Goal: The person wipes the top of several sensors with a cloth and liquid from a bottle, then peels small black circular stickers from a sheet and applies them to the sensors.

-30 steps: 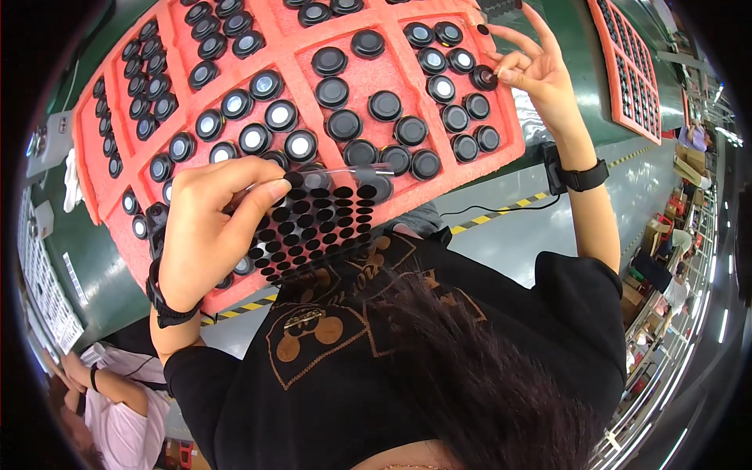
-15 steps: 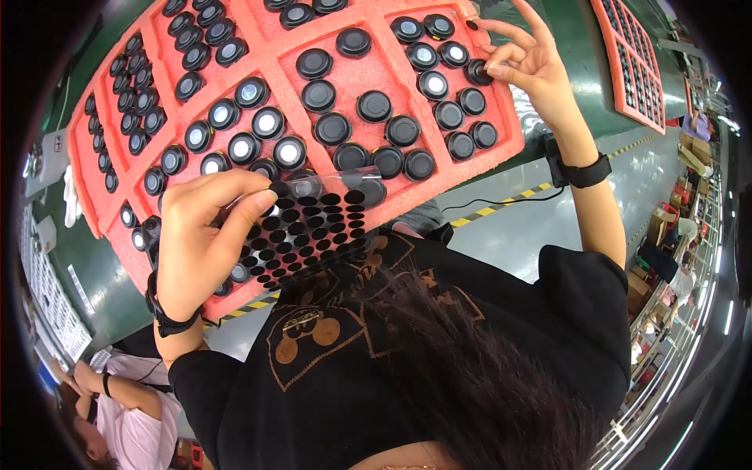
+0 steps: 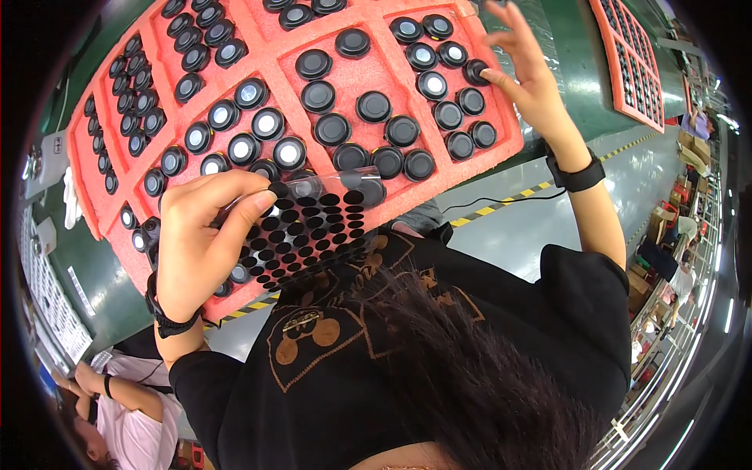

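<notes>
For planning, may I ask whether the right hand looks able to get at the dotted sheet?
Probably yes: the left hand pinches the dotted sheet on its left, leaving the right edge free for the right hand.

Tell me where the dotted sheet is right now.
In the head view, the dotted sheet is left of centre, pinched at its upper left corner by the left hand, overlapping the pink tray's near edge.

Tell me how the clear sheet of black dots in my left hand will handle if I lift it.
The clear sheet is probably flexible: it looks thin, and things beneath show through it. It is likely light, since the left fingers pinch it only near a corner. Its bare strip looks glossy, so it may be slippery.
</notes>
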The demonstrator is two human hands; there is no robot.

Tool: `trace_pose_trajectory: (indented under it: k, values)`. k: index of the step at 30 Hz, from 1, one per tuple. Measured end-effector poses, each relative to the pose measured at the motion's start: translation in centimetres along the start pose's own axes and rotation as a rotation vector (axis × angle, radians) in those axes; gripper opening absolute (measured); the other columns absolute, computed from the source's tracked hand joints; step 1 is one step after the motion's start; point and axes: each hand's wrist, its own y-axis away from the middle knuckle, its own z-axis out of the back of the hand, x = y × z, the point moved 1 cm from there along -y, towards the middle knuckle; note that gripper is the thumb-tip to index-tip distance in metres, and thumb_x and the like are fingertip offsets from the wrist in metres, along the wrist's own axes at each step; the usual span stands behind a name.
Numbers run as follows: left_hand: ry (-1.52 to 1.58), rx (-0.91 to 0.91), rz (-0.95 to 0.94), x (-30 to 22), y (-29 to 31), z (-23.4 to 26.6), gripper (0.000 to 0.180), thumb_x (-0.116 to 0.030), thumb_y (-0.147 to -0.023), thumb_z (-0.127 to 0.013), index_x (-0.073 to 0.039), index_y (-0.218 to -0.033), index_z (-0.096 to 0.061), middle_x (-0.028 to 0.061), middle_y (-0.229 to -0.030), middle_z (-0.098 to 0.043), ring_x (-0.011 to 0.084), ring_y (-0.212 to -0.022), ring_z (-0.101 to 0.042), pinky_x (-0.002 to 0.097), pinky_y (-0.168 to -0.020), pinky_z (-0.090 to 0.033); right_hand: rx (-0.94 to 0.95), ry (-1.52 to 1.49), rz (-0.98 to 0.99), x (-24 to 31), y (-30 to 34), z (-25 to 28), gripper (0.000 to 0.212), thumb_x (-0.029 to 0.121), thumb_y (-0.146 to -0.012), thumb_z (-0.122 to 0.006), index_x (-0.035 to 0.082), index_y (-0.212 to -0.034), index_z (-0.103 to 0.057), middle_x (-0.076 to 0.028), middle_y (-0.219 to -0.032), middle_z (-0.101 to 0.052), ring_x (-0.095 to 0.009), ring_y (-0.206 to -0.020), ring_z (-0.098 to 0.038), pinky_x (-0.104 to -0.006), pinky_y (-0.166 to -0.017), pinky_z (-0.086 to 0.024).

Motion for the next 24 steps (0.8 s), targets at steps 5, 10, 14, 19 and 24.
trace_pose_trajectory:
  k: [5,10,14,19,24]
  values:
    - [-0.017,-0.027,-0.05,0.1,0.1,-0.1,0.006,0.0,-0.074,-0.06,0.004,-0.078,-0.059,0.0097,-0.062,-0.058,0.015,-0.052,-0.055,0.0247,-0.049,-0.041,0.464,-0.506,0.429,-2.3,-3.2,0.9,0.071,-0.005,-0.076,-0.059,0.007,-0.136,-0.022,-0.008,-0.1,-0.057,-0.011,-0.081,-0.055,-0.0206,-0.075,-0.044]
    - [-0.007,-0.011,-0.026,0.2,0.1,-0.1,0.006,0.001,-0.074,-0.061,0.004,-0.078,-0.059,0.0099,-0.063,-0.058,0.0151,-0.052,-0.055,0.0248,-0.05,-0.041,0.092,0.089,-0.209,-0.3,-1.7,1.6,0.057,-0.005,-0.077,-0.058,0.005,-0.129,-0.035,-0.004,-0.083,-0.059,-0.011,-0.079,-0.056,-0.0211,-0.075,-0.045]
    - [-0.009,-0.016,-0.035,0.2,0.1,0.0,0.006,0.0,-0.074,-0.061,0.004,-0.078,-0.059,0.0099,-0.063,-0.058,0.0155,-0.052,-0.054,0.025,-0.05,-0.041,0.087,0.124,-0.217,-0.5,-1.8,0.8,0.048,-0.007,-0.077,-0.058,0.003,-0.121,-0.043,-0.003,-0.077,-0.058,-0.011,-0.076,-0.057,-0.0213,-0.074,-0.045]
    - [-0.016,-0.007,-0.031,0.0,0.0,0.1,0.006,0.0,-0.074,-0.061,0.004,-0.078,-0.059,0.0101,-0.062,-0.057,0.016,-0.051,-0.054,0.0252,-0.049,-0.041,0.115,0.114,-0.197,-0.4,-1.7,0.6,0.048,-0.008,-0.076,-0.058,0.003,-0.12,-0.043,-0.004,-0.078,-0.059,-0.01,-0.076,-0.056,-0.021,-0.074,-0.045]
    - [-0.014,-0.005,-0.035,0.1,0.0,0.0,0.006,0.0,-0.073,-0.061,0.004,-0.078,-0.059,0.0102,-0.062,-0.057,0.0164,-0.051,-0.054,0.0254,-0.049,-0.041,0.121,0.13,-0.178,-0.8,-1.5,0.8,0.047,-0.008,-0.076,-0.058,0.003,-0.12,-0.043,-0.004,-0.077,-0.059,-0.01,-0.076,-0.057,-0.0207,-0.073,-0.045]
